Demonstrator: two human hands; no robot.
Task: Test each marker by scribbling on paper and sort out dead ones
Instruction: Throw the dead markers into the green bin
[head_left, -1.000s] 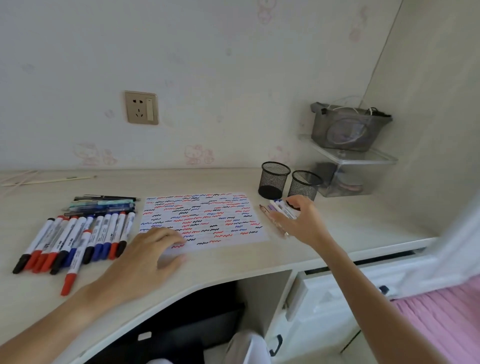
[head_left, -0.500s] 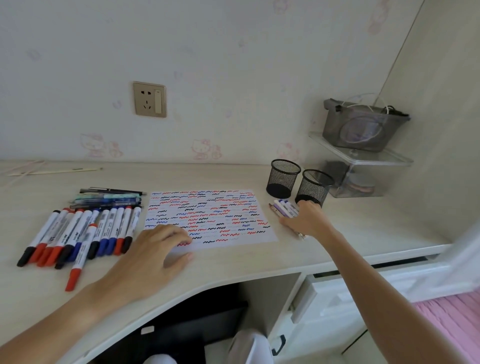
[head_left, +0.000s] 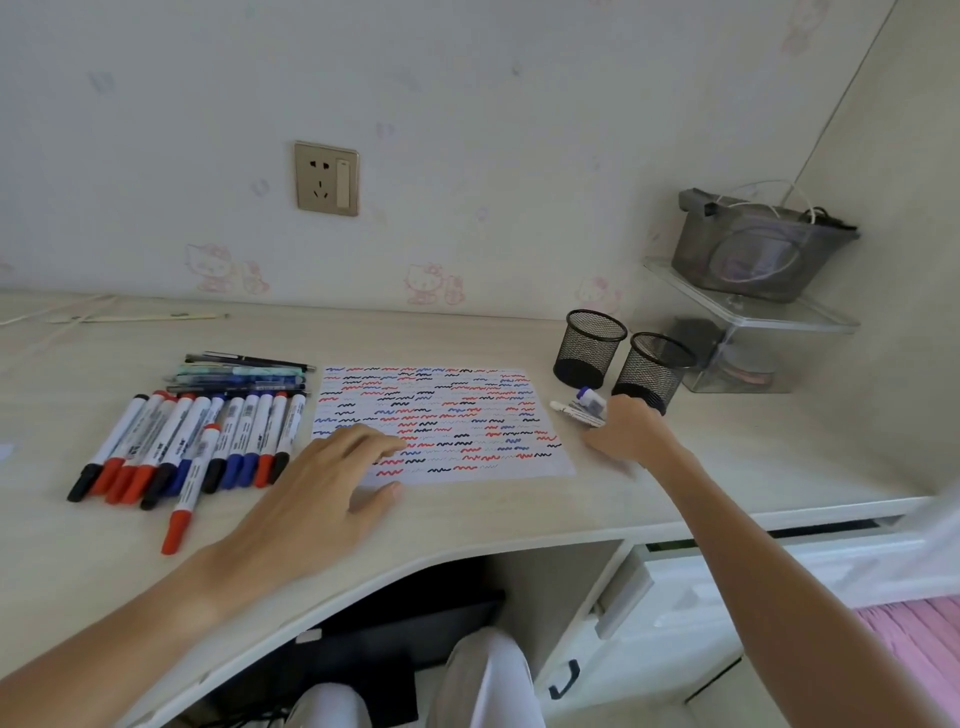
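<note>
White markers (head_left: 584, 410) bunched in your right hand (head_left: 623, 434), 3 o'clock of paper (head_left: 441, 421); left hand (head_left: 332, 483) flat, pinning sheet. Next: drop them in mesh cup (head_left: 652, 371).

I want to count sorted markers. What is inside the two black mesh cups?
Both mesh cups look empty through the mesh, though their bottoms are dark. The right hand holds markers beside them.

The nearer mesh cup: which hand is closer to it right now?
Right. The right hand sits at the base of the nearer mesh cup; the left hand rests across the paper's near-left corner.
</note>
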